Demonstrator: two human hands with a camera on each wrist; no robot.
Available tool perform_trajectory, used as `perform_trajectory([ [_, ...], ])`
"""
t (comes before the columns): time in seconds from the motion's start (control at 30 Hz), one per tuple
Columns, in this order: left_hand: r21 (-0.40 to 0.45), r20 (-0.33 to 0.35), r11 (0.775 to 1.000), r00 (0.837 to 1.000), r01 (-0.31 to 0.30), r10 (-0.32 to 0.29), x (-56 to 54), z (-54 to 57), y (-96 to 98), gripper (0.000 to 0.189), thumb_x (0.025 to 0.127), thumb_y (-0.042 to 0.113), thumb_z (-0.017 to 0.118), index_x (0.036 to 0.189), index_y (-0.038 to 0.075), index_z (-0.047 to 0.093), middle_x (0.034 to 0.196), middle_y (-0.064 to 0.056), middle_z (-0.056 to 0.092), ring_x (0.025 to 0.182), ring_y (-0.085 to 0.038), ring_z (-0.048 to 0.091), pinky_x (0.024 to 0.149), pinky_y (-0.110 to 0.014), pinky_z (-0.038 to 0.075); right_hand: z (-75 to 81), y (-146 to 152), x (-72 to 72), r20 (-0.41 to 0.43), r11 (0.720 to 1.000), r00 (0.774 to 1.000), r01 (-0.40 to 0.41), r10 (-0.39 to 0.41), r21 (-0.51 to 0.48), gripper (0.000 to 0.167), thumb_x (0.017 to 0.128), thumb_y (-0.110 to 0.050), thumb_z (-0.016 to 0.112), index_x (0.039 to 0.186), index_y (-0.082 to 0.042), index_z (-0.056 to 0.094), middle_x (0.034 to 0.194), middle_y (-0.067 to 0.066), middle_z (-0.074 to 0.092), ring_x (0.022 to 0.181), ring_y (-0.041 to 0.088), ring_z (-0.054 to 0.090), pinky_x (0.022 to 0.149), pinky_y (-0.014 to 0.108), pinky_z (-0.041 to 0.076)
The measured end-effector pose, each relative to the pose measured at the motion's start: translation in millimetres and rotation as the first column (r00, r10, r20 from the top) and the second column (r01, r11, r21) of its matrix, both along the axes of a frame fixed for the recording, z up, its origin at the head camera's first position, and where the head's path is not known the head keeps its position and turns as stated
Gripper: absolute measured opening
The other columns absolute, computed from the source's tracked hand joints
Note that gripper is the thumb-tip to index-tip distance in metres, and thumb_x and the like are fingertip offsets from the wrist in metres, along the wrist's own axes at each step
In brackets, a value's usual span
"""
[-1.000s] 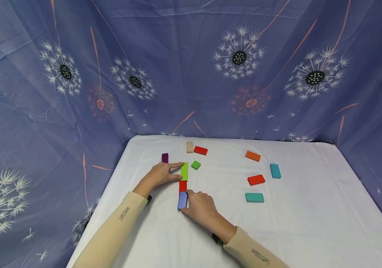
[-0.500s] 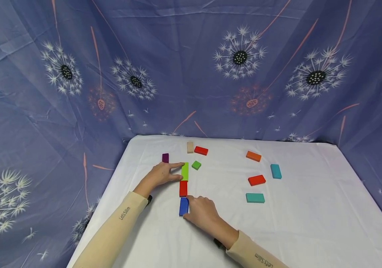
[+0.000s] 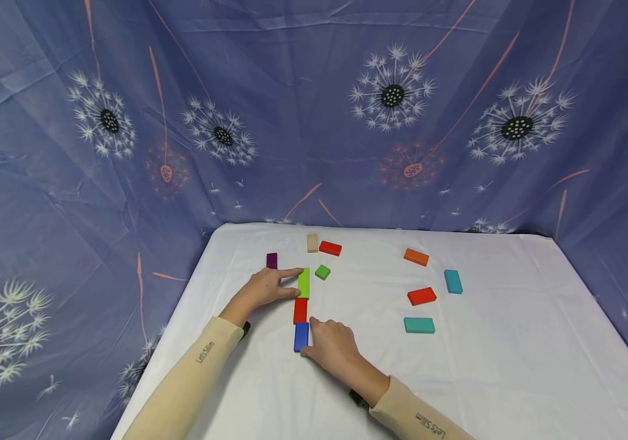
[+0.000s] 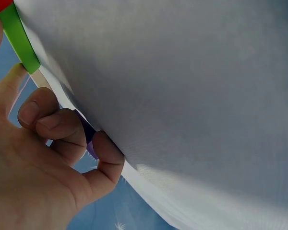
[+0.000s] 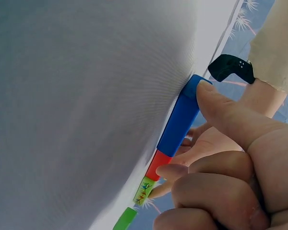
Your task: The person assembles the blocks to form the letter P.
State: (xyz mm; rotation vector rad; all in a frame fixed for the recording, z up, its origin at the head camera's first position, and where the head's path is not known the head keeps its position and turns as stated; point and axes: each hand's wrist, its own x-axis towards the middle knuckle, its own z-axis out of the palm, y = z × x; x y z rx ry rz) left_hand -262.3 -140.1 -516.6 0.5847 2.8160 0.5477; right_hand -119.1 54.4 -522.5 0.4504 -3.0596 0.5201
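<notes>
My left hand (image 3: 261, 287) pinches the lime green block (image 3: 304, 282) between thumb and index finger, near its two ends. A red block (image 3: 300, 310) meets the near end of that block. At the red block's near end lies a blue block (image 3: 301, 337), continuing the row. My right hand (image 3: 337, 347) has its thumb against the near end of the blue block, clearly seen in the right wrist view (image 5: 211, 103). Its index finger stands off to the right, beside the red and blue blocks. The other right fingers are bent.
Beyond the row lie a small green block (image 3: 322, 272), a beige block (image 3: 312, 243), a red block (image 3: 330, 248) and a purple block (image 3: 272, 261). Orange (image 3: 416, 256), red (image 3: 421, 296) and teal (image 3: 419, 325) blocks lie at right. A patterned curtain (image 3: 314, 122) surrounds the table.
The right hand has set the blue block down on the table and slid it away from me, against the red block. Its index finger has moved off the block. The left hand has stayed put.
</notes>
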Motion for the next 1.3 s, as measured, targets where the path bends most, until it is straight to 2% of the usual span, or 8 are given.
perform_trajectory([
  [0.27, 0.007, -0.008, 1.0, 1.0, 0.005, -0.005, 2.0, -0.5, -1.4, 0.067, 0.091, 0.056, 0.078, 0.153, 0.042, 0.057, 0.121, -0.015, 0.079, 0.108, -0.029, 0.074, 0.102, -0.065, 0.054, 0.5, -1.0, -4.1, 0.075, 1.0, 0.997, -0.019, 0.02, -0.021, 0.072, 0.073, -0.043, 0.097, 0.128, -0.002, 0.074, 0.09, 0.011, 0.08, 0.074, 0.023, 0.072, 0.06, 0.035, 0.056],
  [0.37, 0.008, -0.007, 1.0, 1.0, 0.017, -0.017, 2.7, -0.2, -1.1, 0.068, 0.091, 0.057, 0.078, 0.154, 0.041, 0.056, 0.113, -0.014, 0.08, 0.099, -0.026, 0.073, 0.097, -0.061, 0.057, 0.3, 3.6, -7.2, 0.101, 0.999, 0.995, -0.02, 0.023, -0.038, 0.076, 0.075, -0.05, 0.094, 0.133, -0.006, 0.072, 0.079, 0.006, 0.076, 0.073, 0.023, 0.071, 0.06, 0.035, 0.055],
  [0.43, 0.005, -0.008, 1.0, 1.0, 0.022, -0.022, 2.9, -0.2, -1.3, 0.068, 0.091, 0.057, 0.078, 0.154, 0.042, 0.056, 0.109, -0.014, 0.079, 0.096, -0.025, 0.073, 0.096, -0.06, 0.058, 0.8, 8.5, -11.0, 0.088, 0.999, 0.996, -0.014, 0.019, -0.052, 0.076, 0.077, -0.054, 0.092, 0.135, -0.011, 0.071, 0.085, 0.004, 0.077, 0.077, 0.023, 0.072, 0.062, 0.034, 0.055],
  [0.63, -0.016, -0.014, 1.0, 1.0, 0.019, -0.019, 2.1, -0.2, -3.2, 0.067, 0.093, 0.057, 0.076, 0.154, 0.042, 0.055, 0.113, -0.012, 0.08, 0.106, -0.028, 0.075, 0.102, -0.068, 0.053, 2.9, 21.4, -29.2, 0.025, 0.996, 0.999, -0.019, 0.021, -0.088, 0.087, 0.081, -0.06, 0.087, 0.152, -0.018, 0.058, 0.142, 0.009, 0.062, 0.064, 0.018, 0.06, 0.061, 0.034, 0.052],
  [0.8, -0.008, -0.008, 0.999, 0.999, 0.031, -0.032, 1.7, 0.6, -3.4, 0.067, 0.093, 0.057, 0.076, 0.155, 0.041, 0.055, 0.11, -0.013, 0.08, 0.11, -0.031, 0.075, 0.102, -0.066, 0.055, 1.9, 22.6, -41.4, 0.109, 0.993, 0.99, -0.086, 0.094, -0.077, 0.104, 0.081, -0.067, 0.082, 0.166, -0.022, 0.041, 0.176, 0.007, 0.031, 0.074, 0.024, 0.068, 0.067, 0.038, 0.054],
  [0.97, -0.01, -0.019, 0.999, 0.999, 0.041, -0.041, 1.2, 0.6, -2.0, 0.066, 0.094, 0.056, 0.076, 0.155, 0.04, 0.055, 0.097, -0.011, 0.079, 0.101, -0.027, 0.075, 0.097, -0.061, 0.058, 0.3, 20.3, -45.1, 0.149, 0.988, 0.977, -0.146, 0.152, -0.052, 0.111, 0.079, -0.073, 0.08, 0.168, -0.024, 0.035, 0.179, 0.005, 0.025, 0.102, 0.031, 0.076, 0.074, 0.04, 0.056],
  [1.03, -0.01, -0.016, 0.999, 0.999, 0.038, -0.038, 0.8, 0.2, -1.7, 0.066, 0.094, 0.054, 0.077, 0.155, 0.04, 0.055, 0.094, -0.01, 0.078, 0.098, -0.025, 0.074, 0.096, -0.06, 0.059, -0.3, 19.5, -45.8, 0.147, 0.986, 0.975, -0.163, 0.166, -0.033, 0.111, 0.079, -0.073, 0.08, 0.168, -0.024, 0.035, 0.178, 0.005, 0.026, 0.101, 0.029, 0.076, 0.071, 0.036, 0.055],
  [1.3, 0.0, -0.011, 0.999, 0.999, 0.039, -0.039, 0.5, -0.4, -1.8, 0.067, 0.093, 0.054, 0.077, 0.155, 0.04, 0.055, 0.123, -0.017, 0.078, 0.108, -0.027, 0.075, 0.095, -0.056, 0.06, -0.4, 18.7, -47.8, 0.146, 0.978, 0.97, -0.204, 0.195, 0.048, 0.106, 0.08, -0.074, 0.079, 0.165, -0.022, 0.042, 0.175, 0.004, 0.034, 0.106, 0.024, 0.077, 0.068, 0.03, 0.053],
])
